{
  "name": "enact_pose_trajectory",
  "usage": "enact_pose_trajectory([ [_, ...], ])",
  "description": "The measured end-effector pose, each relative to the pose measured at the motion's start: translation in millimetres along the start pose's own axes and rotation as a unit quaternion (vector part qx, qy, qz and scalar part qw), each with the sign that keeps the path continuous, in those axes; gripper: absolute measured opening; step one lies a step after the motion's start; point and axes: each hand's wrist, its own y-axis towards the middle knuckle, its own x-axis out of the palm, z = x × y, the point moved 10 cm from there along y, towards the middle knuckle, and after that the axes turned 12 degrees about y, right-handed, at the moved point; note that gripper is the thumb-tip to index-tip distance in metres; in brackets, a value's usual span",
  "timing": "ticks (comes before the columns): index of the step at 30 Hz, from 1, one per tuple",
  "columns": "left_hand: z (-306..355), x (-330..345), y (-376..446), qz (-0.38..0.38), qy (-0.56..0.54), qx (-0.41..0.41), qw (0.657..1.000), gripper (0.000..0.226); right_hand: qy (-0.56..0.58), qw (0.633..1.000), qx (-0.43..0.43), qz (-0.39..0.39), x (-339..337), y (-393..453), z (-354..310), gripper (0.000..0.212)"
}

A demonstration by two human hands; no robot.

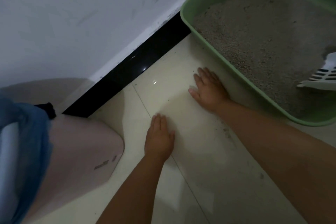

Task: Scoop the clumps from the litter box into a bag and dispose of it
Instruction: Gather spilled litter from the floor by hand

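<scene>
green litter box [189, 16] with litter [258, 29] and scoop [321, 78]; both hands flat, empty

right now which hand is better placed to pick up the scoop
Right hand: it lies flat on the floor beside the green litter box, nearer the white scoop resting in the litter. Left hand is farther.

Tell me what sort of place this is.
Probably a room corner in a home with a cat: a green litter box with a white scoop stands on a tiled floor by a white wall.
</scene>
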Motion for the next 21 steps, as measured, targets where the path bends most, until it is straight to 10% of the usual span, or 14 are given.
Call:
enact_pose_trajectory([
  [5, 16.4, 7.8, -1.9, -0.022, -0.010, 0.010, 1.000, 0.072, 0.013, 0.987, -0.120, -0.108, 35.5, -16.1, -45.3, 0.064],
  [13, 27.2, 20.0, -1.2, -0.016, -0.032, -0.003, 0.999, 0.069, -0.061, 0.997, -0.035, -0.034, 1.8, -18.6, 9.6, 0.066],
  [21, 16.8, 1.4, 22.9, 0.054, -0.072, -0.009, 0.996, 0.066, -0.011, 0.988, -0.151, -0.026, 8.6, -35.7, -7.1, 0.080],
])
